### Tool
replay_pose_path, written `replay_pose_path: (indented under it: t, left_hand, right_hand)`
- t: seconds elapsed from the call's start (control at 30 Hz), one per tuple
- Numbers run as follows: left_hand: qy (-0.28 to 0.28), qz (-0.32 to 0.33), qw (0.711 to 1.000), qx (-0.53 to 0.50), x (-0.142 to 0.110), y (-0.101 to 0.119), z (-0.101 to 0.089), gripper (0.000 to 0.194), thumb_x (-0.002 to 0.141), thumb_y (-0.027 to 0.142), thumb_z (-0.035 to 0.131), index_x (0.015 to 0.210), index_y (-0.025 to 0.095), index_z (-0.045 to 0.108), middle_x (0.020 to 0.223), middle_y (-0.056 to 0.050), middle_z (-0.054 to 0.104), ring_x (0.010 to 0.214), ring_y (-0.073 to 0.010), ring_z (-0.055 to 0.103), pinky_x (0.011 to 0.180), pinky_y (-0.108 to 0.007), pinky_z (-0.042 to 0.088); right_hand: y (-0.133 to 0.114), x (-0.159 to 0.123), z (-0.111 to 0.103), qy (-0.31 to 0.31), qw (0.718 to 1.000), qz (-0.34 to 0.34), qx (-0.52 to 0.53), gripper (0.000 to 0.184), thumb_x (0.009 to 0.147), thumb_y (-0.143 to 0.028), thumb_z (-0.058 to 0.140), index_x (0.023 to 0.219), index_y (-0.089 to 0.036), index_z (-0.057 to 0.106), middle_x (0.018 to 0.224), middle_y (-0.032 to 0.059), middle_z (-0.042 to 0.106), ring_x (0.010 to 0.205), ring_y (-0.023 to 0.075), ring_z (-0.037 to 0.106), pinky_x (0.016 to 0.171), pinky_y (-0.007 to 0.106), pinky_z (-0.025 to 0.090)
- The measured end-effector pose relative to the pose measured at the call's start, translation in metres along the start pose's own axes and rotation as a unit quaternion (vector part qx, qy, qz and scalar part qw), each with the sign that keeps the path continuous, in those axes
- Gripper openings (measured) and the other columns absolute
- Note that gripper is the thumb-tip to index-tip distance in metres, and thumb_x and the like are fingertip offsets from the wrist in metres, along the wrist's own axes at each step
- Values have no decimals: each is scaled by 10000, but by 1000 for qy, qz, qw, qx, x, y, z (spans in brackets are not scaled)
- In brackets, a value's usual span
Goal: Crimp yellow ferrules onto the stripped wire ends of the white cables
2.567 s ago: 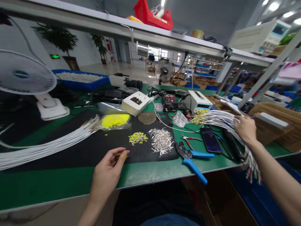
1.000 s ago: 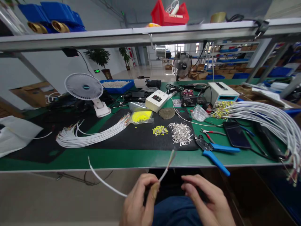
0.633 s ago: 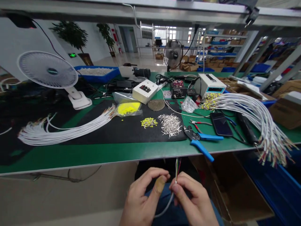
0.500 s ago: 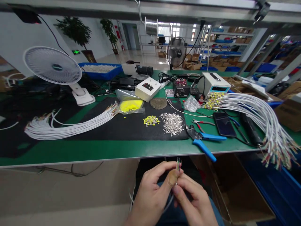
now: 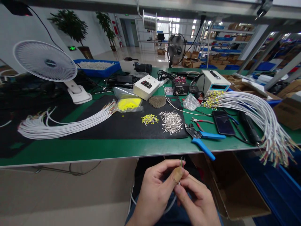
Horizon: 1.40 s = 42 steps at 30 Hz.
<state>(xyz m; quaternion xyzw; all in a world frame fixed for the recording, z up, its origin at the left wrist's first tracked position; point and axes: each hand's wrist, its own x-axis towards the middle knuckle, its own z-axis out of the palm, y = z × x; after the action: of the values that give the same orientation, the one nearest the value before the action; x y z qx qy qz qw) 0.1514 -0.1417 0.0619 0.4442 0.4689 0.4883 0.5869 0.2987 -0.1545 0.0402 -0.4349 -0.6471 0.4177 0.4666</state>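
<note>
Below the bench edge, my left hand [image 5: 158,187] pinches the thin stripped wires at the end of a white cable [image 5: 171,205]. A tan covering wraps its thumb. My right hand [image 5: 196,196] is closed on the same cable just under the wires, thumb and forefinger together. Fine wire tips [image 5: 182,161] stick up above the fingers; the cable hangs down between the hands. On the bench ahead lie a blue-handled crimping tool [image 5: 199,135], a heap of silver metal pins [image 5: 171,122] and a small pile of yellow-ended terminals [image 5: 150,119].
White cable bundles lie at left [image 5: 68,125] and right [image 5: 254,110]. Red-handled pliers [image 5: 202,121], a phone [image 5: 223,123] and a bag of yellow pieces [image 5: 129,104] are on the bench. A white fan [image 5: 47,62] stands at left, and an open cardboard box [image 5: 237,191] sits below right.
Both hands, still pinching the cable end, have shifted slightly right in view. The wire tips look a little more spread. Bench items keep their places as the view shifts slightly.
</note>
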Motion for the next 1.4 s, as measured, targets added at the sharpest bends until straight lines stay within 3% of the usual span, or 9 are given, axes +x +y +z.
replay_pose_path:
  t: [0.13,0.4,0.5,0.63,0.73,0.97,1.13,1.4]
  left_hand:
    - [8,-20,998,-54,2,0,3,254,951,402,757,1063,174,769,929,-79,798,825,-176,750,734,-203,594]
    - [11,-44,994,-103,2,3,11,254,962,410,735,1018,167,688,890,-71,784,580,-108,657,574,-184,551]
    - [17,-30,997,-73,3,2,9,240,972,409,718,1019,178,679,884,-59,784,613,-114,678,668,-206,579]
    - [26,47,998,34,7,3,-2,180,985,365,696,990,187,727,930,-51,768,865,-173,730,823,-231,568]
    - [27,77,992,97,10,7,-8,145,982,325,690,958,192,744,882,-27,733,833,-157,686,792,-216,535]
    - [-3,47,998,51,13,8,-2,186,985,346,669,929,168,680,795,-12,652,732,-138,589,699,-223,480]
    - [6,73,994,77,12,3,0,176,1019,322,613,915,182,639,831,1,626,781,-134,571,738,-218,464]
    - [25,98,986,135,13,6,-3,118,1009,236,570,915,189,623,811,21,609,755,-125,560,740,-220,456]
  right_hand:
    - [3,0,1,3,1000,-5,-12,257,978,-272,654,737,-197,696,672,2,636,590,118,617,560,188,472]
    - [11,-5,3,-18,999,37,19,284,1024,-316,597,794,-184,701,702,6,623,596,118,577,565,205,448]
    - [8,-5,2,-37,998,48,28,353,1045,-339,558,745,-185,664,707,8,606,634,119,584,584,198,442]
    - [6,-7,-1,-55,995,61,49,393,1065,-371,518,733,-191,630,717,1,589,644,113,588,593,199,430]
    - [7,-8,-4,-48,994,83,46,360,1067,-381,525,789,-192,653,730,-4,577,660,119,587,619,220,427]
    - [6,-5,-2,-39,996,53,56,377,1053,-362,547,725,-191,619,703,-2,574,642,119,564,591,232,402]
    - [7,-5,-6,-57,995,72,43,359,1057,-373,542,764,-190,639,718,3,590,665,127,578,622,242,409]
    - [5,-4,-11,-87,995,42,33,419,1057,-367,513,684,-194,594,701,12,594,676,134,598,644,246,420]
